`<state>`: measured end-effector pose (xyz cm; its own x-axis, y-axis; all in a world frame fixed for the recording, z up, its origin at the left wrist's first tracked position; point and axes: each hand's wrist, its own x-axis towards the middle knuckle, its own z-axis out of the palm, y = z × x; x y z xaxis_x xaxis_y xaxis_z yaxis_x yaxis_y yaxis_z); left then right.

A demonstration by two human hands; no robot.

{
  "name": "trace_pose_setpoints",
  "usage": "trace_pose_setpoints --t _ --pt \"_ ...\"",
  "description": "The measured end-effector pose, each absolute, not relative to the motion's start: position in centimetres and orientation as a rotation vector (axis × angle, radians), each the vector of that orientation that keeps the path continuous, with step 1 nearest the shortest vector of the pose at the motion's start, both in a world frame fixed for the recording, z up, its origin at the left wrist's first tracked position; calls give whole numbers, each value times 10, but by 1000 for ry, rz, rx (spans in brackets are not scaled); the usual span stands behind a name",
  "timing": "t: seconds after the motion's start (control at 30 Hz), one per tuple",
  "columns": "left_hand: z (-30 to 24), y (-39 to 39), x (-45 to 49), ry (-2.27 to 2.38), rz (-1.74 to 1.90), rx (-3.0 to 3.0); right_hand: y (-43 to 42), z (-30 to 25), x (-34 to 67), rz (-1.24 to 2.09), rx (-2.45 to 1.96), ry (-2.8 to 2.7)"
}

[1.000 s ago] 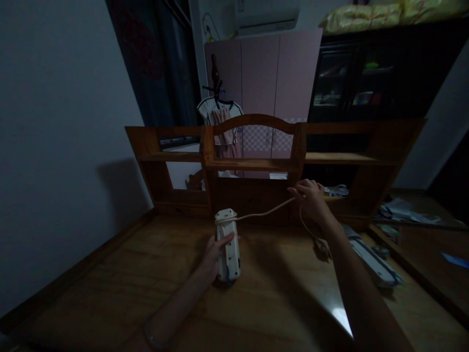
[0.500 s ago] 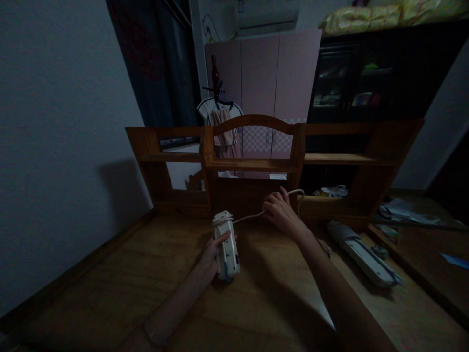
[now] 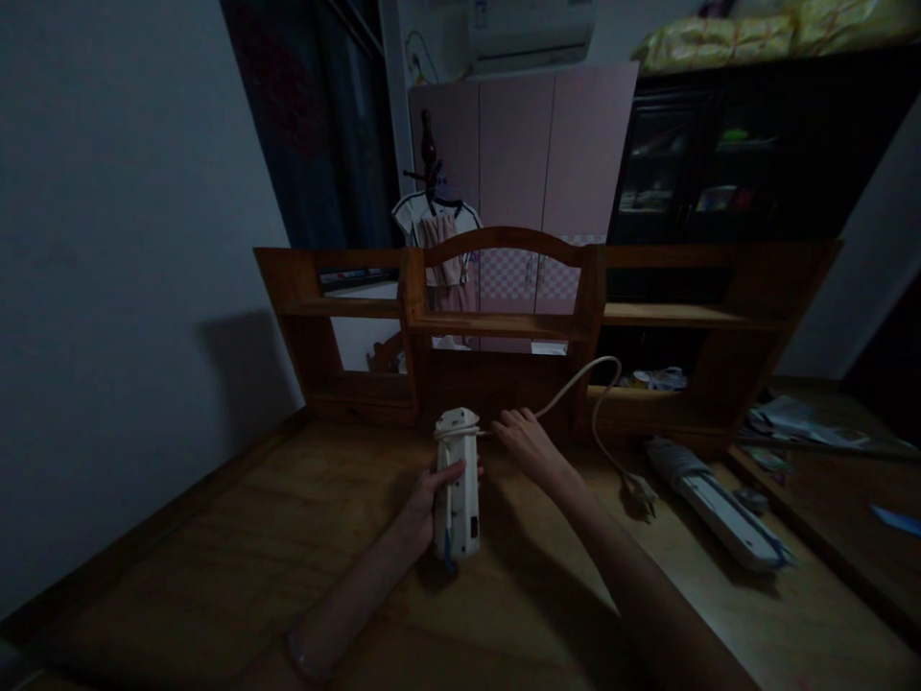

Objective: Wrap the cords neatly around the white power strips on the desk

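My left hand (image 3: 434,501) is closed around a white power strip (image 3: 458,518), held upright above the wooden table with its thumb across the casing. Several turns of the strip's white cord (image 3: 584,367) wrap its upper end. My right hand (image 3: 531,443) pinches that cord just right of the strip. Beyond the fingers the cord arcs up and comes down to a plug (image 3: 640,491) by the table's right part. Farther right lies a second power strip (image 3: 726,518) with its cord wound around one end.
A wooden shelf unit (image 3: 504,326) stands along the table's (image 3: 302,537) back edge. To the left rises a pale wall (image 3: 144,288). Plastic bags (image 3: 798,422) and a blue item (image 3: 896,519) lie at far right, past a raised wooden edge.
My right hand has moved down and left, closer to the strip, along the cord. More cord now hangs beyond it, and the plug shows clearly. The strip sits slightly farther right in view.
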<state>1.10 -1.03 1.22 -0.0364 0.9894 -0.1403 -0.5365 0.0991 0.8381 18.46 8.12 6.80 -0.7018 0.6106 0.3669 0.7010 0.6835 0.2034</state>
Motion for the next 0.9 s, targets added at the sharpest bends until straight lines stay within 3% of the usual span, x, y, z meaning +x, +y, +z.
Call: trace_pose_setpoints --t 0.43,0.9 --pt "19 -3 8 1217 1674 1022 51 126 196 -485 -1131 -2613" --pt "18 -3 13 1442 1593 1177 -6 156 177 -490 -983 -2741"
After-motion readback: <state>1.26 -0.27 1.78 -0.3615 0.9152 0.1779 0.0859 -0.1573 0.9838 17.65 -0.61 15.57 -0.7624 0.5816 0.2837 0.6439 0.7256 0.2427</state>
